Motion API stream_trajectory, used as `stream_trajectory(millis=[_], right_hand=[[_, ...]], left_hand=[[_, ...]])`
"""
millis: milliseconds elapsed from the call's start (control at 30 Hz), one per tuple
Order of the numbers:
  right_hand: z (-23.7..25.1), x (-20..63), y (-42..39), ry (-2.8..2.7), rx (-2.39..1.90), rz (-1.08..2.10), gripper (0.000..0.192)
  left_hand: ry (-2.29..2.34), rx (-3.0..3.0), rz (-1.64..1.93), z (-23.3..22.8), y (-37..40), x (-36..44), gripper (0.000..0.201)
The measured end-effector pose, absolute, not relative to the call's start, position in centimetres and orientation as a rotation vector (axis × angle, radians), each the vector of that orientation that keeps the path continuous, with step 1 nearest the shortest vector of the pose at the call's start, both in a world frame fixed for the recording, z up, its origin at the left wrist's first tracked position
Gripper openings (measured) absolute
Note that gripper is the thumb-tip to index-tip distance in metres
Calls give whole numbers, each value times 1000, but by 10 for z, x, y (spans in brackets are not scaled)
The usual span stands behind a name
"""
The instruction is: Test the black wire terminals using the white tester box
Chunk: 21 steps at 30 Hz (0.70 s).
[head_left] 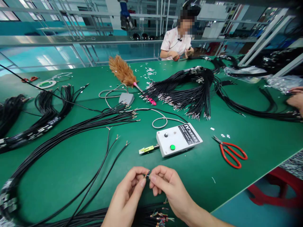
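Hands: left hand (129, 195) and right hand (165, 186) meet at lower centre, fingertips pinched together on a thin stripped wire end (146, 175).
Box: white metal box with a green button (178, 139) sits just above them on the green table (71, 167).
Scissors: red-handled scissors (230, 153) lie to the right.
Cables: black cable bundle (71, 132) fans across the left.
Co-worker: seated person in white (177, 44) at upper centre.
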State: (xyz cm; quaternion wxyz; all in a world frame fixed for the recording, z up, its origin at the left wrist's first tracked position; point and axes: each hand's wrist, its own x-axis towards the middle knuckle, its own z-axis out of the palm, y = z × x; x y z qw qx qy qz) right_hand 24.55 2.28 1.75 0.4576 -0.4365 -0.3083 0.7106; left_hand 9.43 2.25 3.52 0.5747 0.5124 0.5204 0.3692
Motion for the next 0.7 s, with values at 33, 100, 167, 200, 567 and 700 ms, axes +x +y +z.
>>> stream_trajectory(millis=[33, 100, 167, 200, 567, 700], right_hand=[[17, 244, 23, -769, -1077, 1751, 36], [16, 243, 24, -786, -1087, 1753, 34], [16, 242, 25, -817, -1104, 1751, 32], [17, 242, 25, -840, -1116, 1744, 31], [31, 266, 32, -1596, -1339, 1270, 12], [42, 273, 36, -2087, -1360, 656, 25]], left_hand=[[1211, 1171, 855, 37, 24, 94, 21], [1173, 1137, 843, 41, 27, 95, 23], [1133, 1113, 864, 43, 30, 96, 21], [1122, 1093, 885, 43, 30, 97, 20], [1317, 1106, 1036, 31, 31, 102, 31], [1324, 1094, 957, 31, 34, 101, 31]])
